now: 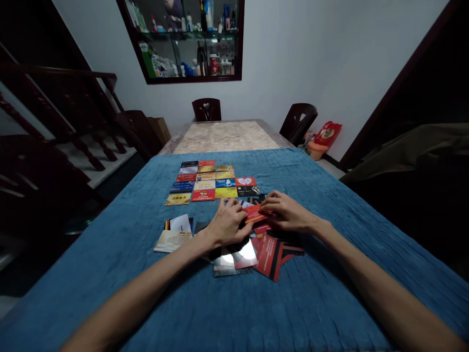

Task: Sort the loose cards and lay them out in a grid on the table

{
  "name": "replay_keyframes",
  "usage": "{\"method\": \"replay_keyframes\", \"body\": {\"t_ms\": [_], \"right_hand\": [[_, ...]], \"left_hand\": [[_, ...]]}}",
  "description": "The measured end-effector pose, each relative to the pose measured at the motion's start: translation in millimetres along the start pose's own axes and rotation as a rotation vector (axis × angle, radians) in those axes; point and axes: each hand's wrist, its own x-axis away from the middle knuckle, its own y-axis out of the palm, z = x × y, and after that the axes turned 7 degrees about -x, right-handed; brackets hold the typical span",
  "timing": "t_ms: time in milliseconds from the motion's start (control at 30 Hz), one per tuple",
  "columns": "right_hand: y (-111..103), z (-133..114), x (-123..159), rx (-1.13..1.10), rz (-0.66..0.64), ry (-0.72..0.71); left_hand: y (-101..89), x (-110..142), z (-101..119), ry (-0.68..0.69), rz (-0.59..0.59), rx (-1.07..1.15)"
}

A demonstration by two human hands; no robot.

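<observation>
Both of my hands meet over a loose heap of cards (269, 254) on a blue tablecloth (330, 195). A red card (255, 213) is pinched between them: my left hand (227, 224) grips its left end and my right hand (287, 212) grips its right end. Beyond my hands, several colourful cards lie in a neat grid (210, 182) of rows. More cards (175, 233) lie in a small spread to the left of my left hand.
Past the cloth the patterned tabletop (223, 137) shows, with dark chairs (207, 108) at the far end and at the right (298, 121). A wooden stair railing (54, 122) runs along the left. A shelf of bottles (190, 39) hangs on the wall.
</observation>
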Motion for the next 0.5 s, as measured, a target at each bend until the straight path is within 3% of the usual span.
{"method": "replay_keyframes", "body": {"t_ms": [300,500], "right_hand": [[6,3,-1,-0.008,0.141,-0.001],[9,0,-1,-0.026,0.194,0.125]], "left_hand": [[-0.6,-2,-8,-0.055,0.096,0.115],[3.6,-2,-13,-0.118,0.129,0.22]]}}
